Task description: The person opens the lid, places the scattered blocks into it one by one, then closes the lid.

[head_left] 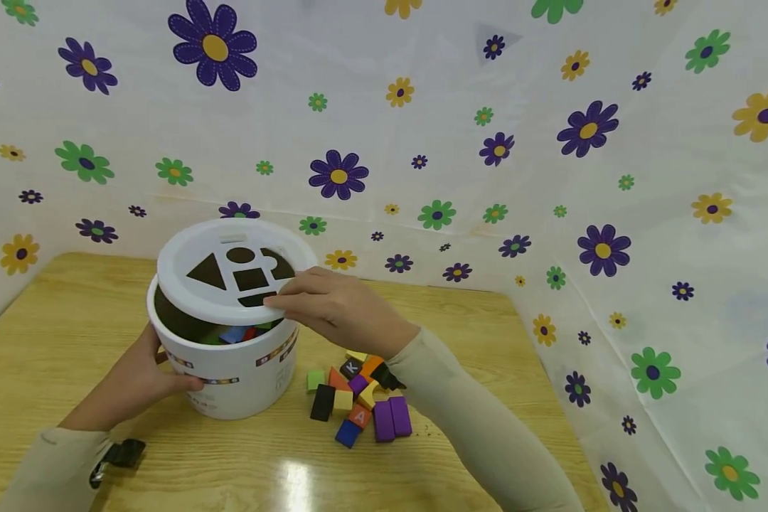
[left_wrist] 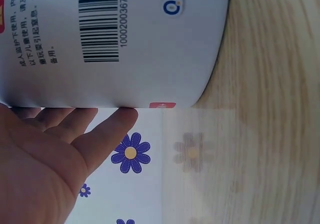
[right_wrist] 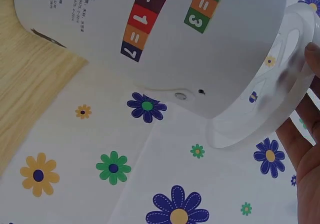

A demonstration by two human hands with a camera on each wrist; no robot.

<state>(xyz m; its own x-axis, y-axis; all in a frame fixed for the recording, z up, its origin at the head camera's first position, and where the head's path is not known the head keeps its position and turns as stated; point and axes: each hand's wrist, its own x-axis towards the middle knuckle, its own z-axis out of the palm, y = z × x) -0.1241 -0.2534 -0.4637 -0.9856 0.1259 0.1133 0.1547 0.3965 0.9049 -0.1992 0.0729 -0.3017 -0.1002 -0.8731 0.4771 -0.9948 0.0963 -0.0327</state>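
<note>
A white bucket (head_left: 240,387) with colored letter and number prints stands on the table. Its white lid (head_left: 178,288), with cut-out shapes, sits tilted and shifted over the rim, leaving the near side uncovered. My right hand (head_left: 342,306) pinches the lid at its right edge, fingers on top; the right wrist view shows the lid (right_wrist: 280,102) apart from the rim there. My left hand (head_left: 137,380) rests against the bucket's left side, thumb along the front. In the left wrist view its nearly straight fingers touch the wall by a barcode. Colored blocks (head_left: 233,334) show inside the bucket.
Several loose wooden blocks (head_left: 357,384) lie in a pile right of the bucket, below my right forearm, among them a purple pair (head_left: 392,419) and a blue block (head_left: 348,434). A flower-patterned sheet (head_left: 371,128) walls the wooden table (head_left: 461,469) behind and at the right.
</note>
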